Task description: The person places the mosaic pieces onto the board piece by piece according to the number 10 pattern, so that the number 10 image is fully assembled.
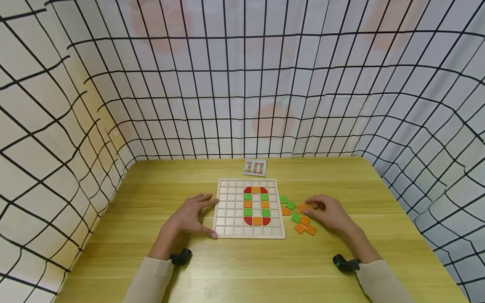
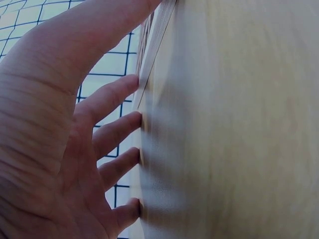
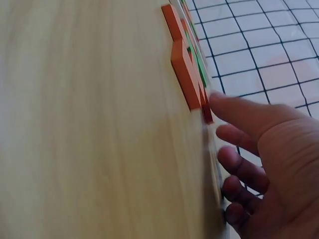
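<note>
A pale square grid board (image 1: 227, 216) lies on the table, with red, green and orange pieces forming an upright ring in its right half. My left hand (image 1: 189, 214) rests at the board's left side, fingers spread, thumb by the near left corner. In the left wrist view, the fingertips meet the tabletop beside the board edge (image 2: 155, 50). To the right of the board, my right hand (image 1: 330, 211) reaches to an orange tile (image 1: 302, 208), thumb and index fingertips apart at its right side. The right wrist view has its other fingers loosely bent.
Several loose tiles lie between the board and my right hand, among them a green tile (image 1: 295, 218) and an orange tile (image 1: 310, 229). Behind the board is a small pattern card (image 1: 255, 167). White walls with black grid netting (image 1: 242, 84) surround the wooden table (image 1: 235, 269).
</note>
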{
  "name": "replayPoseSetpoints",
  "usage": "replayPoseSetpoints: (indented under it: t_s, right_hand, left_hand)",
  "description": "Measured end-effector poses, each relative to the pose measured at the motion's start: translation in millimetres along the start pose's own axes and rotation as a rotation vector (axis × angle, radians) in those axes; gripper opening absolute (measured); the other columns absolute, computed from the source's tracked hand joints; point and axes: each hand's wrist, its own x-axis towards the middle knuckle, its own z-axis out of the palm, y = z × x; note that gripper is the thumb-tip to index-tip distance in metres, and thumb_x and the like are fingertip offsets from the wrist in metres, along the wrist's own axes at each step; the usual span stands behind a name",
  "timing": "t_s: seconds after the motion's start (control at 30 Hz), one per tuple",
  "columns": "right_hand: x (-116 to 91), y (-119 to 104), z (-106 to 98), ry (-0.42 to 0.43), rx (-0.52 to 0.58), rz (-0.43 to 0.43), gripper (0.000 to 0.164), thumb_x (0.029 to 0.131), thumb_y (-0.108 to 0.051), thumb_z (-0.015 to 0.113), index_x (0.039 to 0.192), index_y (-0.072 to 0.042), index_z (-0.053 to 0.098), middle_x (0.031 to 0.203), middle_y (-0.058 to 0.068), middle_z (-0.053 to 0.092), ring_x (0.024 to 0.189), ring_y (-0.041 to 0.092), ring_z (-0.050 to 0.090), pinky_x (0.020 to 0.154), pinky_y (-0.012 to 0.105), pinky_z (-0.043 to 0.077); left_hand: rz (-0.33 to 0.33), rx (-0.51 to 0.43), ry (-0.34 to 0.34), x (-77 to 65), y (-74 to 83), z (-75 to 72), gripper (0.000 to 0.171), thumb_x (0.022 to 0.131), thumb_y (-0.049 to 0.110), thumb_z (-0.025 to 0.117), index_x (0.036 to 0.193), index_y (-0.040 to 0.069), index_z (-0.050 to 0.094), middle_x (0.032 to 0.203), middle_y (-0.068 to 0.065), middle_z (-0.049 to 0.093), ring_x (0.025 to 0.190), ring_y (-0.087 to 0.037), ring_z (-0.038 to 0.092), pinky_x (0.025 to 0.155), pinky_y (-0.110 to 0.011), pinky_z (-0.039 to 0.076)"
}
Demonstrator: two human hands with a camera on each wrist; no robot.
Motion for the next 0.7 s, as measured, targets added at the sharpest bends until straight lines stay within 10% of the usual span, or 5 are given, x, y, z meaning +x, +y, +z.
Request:
replayPoseSetpoints:
  t_s: [0.7]
  right_hand:
    - [13, 4, -2, -0.069, -0.005, -0.05, 0.032, 0.092, -0.04, 0.078, 0.116, -0.019, 0.077, 0.091, -0.006, 0.064, 0.083, 0.015, 0.053, 0.073, 0.027, 0.045]
  left_hand:
    - [0.001, 0.002, 0.007, -1.1, -0.5, 0.3, 0.115, 0.058, 0.076, 0.087, 0.155, 0.028, 0.049, 0.166, -0.011, 0.037, 0.156, -0.043, 0.026, 0.122, -0.073, 0.017]
